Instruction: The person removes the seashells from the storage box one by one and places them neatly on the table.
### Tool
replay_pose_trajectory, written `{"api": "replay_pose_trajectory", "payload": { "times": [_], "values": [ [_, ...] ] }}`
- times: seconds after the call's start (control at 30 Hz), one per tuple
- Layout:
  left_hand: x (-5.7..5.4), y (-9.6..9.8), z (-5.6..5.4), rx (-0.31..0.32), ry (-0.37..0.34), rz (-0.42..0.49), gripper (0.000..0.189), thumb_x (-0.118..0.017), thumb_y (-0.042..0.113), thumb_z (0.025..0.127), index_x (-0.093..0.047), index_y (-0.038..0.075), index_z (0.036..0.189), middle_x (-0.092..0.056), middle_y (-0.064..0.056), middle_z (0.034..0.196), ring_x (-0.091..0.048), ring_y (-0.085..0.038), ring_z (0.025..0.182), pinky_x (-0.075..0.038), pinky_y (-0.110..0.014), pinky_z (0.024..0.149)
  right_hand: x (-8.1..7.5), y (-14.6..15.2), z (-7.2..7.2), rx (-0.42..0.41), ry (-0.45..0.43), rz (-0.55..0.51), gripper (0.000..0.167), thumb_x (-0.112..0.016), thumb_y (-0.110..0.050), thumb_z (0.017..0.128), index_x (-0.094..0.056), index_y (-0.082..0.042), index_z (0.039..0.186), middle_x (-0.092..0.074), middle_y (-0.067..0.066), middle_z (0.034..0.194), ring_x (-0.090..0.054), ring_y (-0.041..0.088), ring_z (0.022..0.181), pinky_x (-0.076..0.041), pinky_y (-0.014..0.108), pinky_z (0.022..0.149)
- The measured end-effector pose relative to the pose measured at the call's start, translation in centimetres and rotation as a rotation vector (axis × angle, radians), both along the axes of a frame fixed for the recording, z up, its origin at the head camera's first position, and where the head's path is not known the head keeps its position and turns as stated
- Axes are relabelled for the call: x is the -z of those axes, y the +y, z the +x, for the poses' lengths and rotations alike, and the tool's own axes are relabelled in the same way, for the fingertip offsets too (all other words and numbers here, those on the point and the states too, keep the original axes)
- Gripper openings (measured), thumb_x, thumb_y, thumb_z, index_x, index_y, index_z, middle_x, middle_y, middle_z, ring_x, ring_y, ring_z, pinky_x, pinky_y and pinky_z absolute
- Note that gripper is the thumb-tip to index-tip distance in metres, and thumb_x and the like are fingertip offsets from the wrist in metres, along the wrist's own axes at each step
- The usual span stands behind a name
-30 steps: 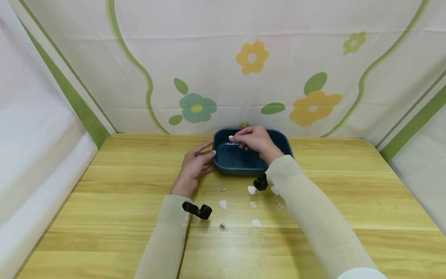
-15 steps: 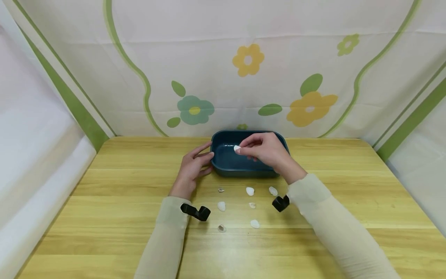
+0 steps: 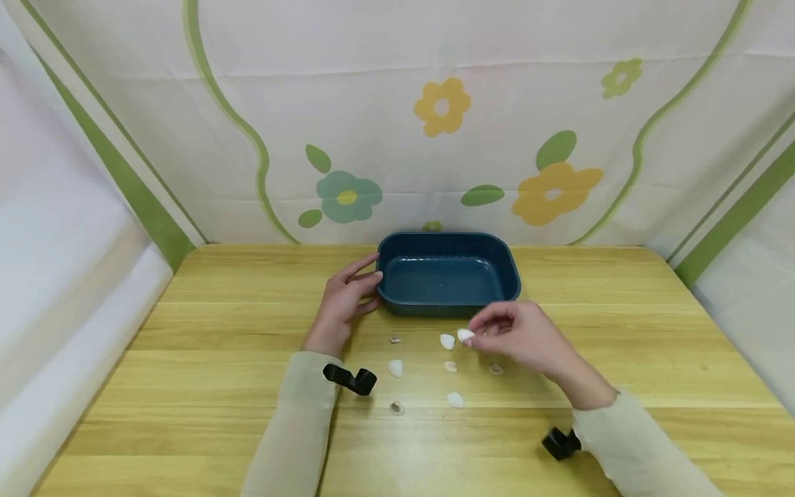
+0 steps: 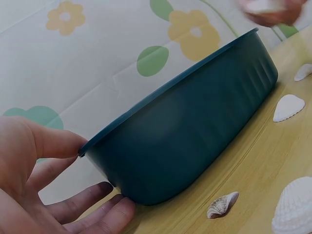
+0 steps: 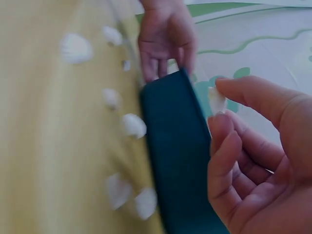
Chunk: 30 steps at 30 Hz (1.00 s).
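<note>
Between the thumb and fingers of my right hand (image 3: 528, 338) a white seashell (image 3: 465, 335) is pinched, in front of the container's right half. The dark teal container (image 3: 447, 308) is a rectangular basin with rounded corners, its bare floor showing. At its left end my left hand (image 3: 340, 304) touches the wall. The left wrist view has the thumb (image 4: 58, 144) at the rim and the other fingers against the side, fairly straight. Several shells lie in rows in front of the container, among them a ribbed white shell (image 3: 395, 368) and a small brownish shell (image 3: 396, 408).
A wooden table (image 3: 217, 414) carries everything. Right behind the container hangs a white curtain (image 3: 397, 124) printed with flowers, and white cloth (image 3: 74, 228) closes the left side. A brownish shell (image 3: 495, 369) lies below the right hand.
My right hand has come out of the container with the shell between its fingers, moving right and toward me. The left hand has stayed at the container's left end.
</note>
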State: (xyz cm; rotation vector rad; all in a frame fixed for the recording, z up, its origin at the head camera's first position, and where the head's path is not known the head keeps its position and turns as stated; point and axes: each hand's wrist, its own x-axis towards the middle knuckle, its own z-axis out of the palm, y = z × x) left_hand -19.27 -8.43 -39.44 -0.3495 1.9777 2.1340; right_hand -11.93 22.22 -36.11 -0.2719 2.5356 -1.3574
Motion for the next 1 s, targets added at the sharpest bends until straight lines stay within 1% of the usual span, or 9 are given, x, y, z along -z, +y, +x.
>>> {"api": "replay_pose_trajectory", "payload": {
  "times": [0.1,0.2,0.37,0.5,0.57,0.73,0.83,1.0],
  "values": [
    [0.0,0.2,0.0,0.004,0.001,0.007,0.043,-0.071,0.023,0.105,-0.068,0.035,0.146,-0.070,-0.010,0.146,-0.069,-0.023,0.116,-0.059,-0.049,0.108,1.1,1.0,1.7,-0.024,0.001,0.034,0.024,-0.093,-0.028,0.086,-0.081,-0.012,0.098,-0.073,0.003,0.085,-0.063,0.015,0.073,-0.053,0.024,0.061],
    [-0.1,0.3,0.0,0.009,0.005,0.013,0.043,-0.071,0.023,0.105,-0.068,0.035,0.146,-0.070,-0.011,0.146,-0.069,-0.024,0.117,-0.058,-0.049,0.108,1.9,1.8,3.0,-0.049,0.008,0.071,0.022,-0.093,-0.030,0.085,-0.081,-0.015,0.095,-0.071,-0.001,0.081,-0.060,0.011,0.071,-0.050,0.023,0.060],
    [-0.1,0.3,-0.1,-0.003,0.002,0.011,0.043,-0.071,0.022,0.105,-0.068,0.035,0.146,-0.070,-0.011,0.144,-0.069,-0.023,0.115,-0.059,-0.048,0.107,2.7,2.6,4.3,-0.069,0.011,0.118,0.020,-0.092,-0.032,0.086,-0.081,-0.018,0.094,-0.069,-0.004,0.079,-0.058,0.008,0.069,-0.048,0.022,0.060],
    [0.0,0.1,0.1,-0.017,-0.004,0.012,0.042,-0.072,0.023,0.105,-0.069,0.035,0.145,-0.071,-0.010,0.143,-0.071,-0.021,0.109,-0.060,-0.045,0.105,3.0,3.0,4.7,-0.090,0.014,0.134,0.020,-0.093,-0.033,0.085,-0.081,-0.020,0.094,-0.070,-0.006,0.079,-0.057,0.007,0.068,-0.049,0.022,0.060],
    [0.1,0.1,0.1,-0.014,0.001,0.006,0.042,-0.072,0.023,0.105,-0.069,0.035,0.145,-0.070,-0.011,0.143,-0.071,-0.020,0.107,-0.061,-0.044,0.103,3.1,3.2,4.9,-0.105,0.033,0.141,0.020,-0.093,-0.034,0.084,-0.081,-0.021,0.094,-0.070,-0.007,0.079,-0.057,0.006,0.067,-0.049,0.022,0.059],
    [0.2,0.0,0.2,-0.005,-0.007,-0.003,0.042,-0.072,0.024,0.105,-0.069,0.036,0.145,-0.070,-0.010,0.144,-0.071,-0.020,0.110,-0.061,-0.044,0.103,3.1,3.6,5.1,-0.133,0.050,0.158,0.019,-0.094,-0.035,0.083,-0.082,-0.023,0.091,-0.071,-0.010,0.078,-0.057,0.004,0.064,-0.049,0.022,0.057],
    [0.2,-0.1,0.3,-0.006,-0.017,-0.001,0.041,-0.071,0.024,0.105,-0.069,0.037,0.144,-0.070,-0.008,0.144,-0.070,-0.020,0.111,-0.060,-0.045,0.105,3.0,4.0,5.1,-0.141,0.043,0.168,0.019,-0.094,-0.036,0.082,-0.082,-0.024,0.090,-0.072,-0.011,0.078,-0.058,0.004,0.064,-0.049,0.022,0.057],
    [0.1,-0.1,0.2,0.003,-0.008,0.003,0.042,-0.071,0.025,0.105,-0.068,0.037,0.146,-0.069,-0.009,0.145,-0.071,-0.019,0.110,-0.060,-0.046,0.106,3.2,4.6,4.8,-0.145,0.014,0.156,0.020,-0.094,-0.038,0.083,-0.081,-0.024,0.091,-0.072,-0.009,0.078,-0.059,0.006,0.064,-0.050,0.023,0.058]
  ]
}}
